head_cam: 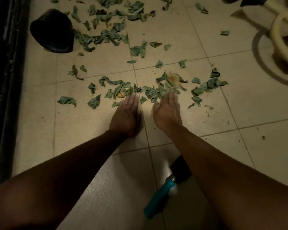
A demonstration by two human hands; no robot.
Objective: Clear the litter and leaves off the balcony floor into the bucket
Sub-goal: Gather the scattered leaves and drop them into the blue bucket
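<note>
Both hands, left hand (125, 112) and right hand (167, 110), lie spread, holding nothing. The dry leaves (150, 92) look light and brittle; scooping from both sides seems best.

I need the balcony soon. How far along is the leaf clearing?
Early. Nothing visibly cleared: torn green leaves cover the beige tiled floor. In hand: left hand and right hand, both open, at the nearest leaf pile. Left: everything, up to the dark round container.
</note>
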